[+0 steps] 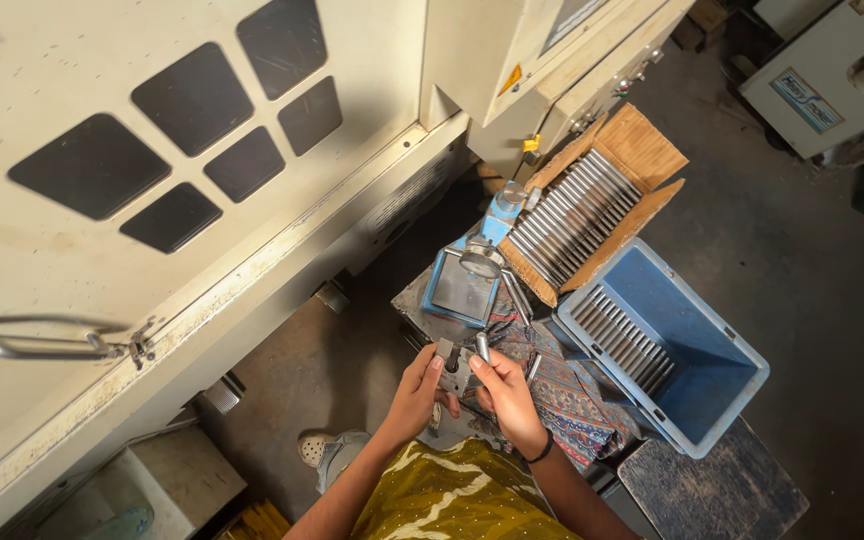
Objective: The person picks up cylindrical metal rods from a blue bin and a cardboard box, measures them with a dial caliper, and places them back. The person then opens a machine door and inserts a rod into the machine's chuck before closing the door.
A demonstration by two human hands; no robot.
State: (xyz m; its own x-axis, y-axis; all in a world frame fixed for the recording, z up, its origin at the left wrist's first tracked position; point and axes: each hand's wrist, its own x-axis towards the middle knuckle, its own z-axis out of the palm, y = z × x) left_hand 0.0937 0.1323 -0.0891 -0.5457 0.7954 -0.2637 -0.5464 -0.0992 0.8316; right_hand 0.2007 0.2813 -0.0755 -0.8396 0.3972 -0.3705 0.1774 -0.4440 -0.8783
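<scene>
My left hand (pixel 418 392) grips a small grey metal gauge block (pixel 449 368) at its lower left side. My right hand (pixel 508 397) pinches a short shiny metal rod (pixel 483 347) upright, just right of the block's top. Both hands hover over a patterned cloth (pixel 572 400) on a low stand. Just beyond them stands a blue measuring stand with a round dial gauge (pixel 479 263).
A cardboard box (pixel 642 150) holds a row of several metal rods. A blue plastic crate (pixel 702 370) to the right has several more rods along its far side. A large cream machine (pixel 152 200) with a door handle (pixel 42 338) fills the left. A dark stool (pixel 712 490) sits lower right.
</scene>
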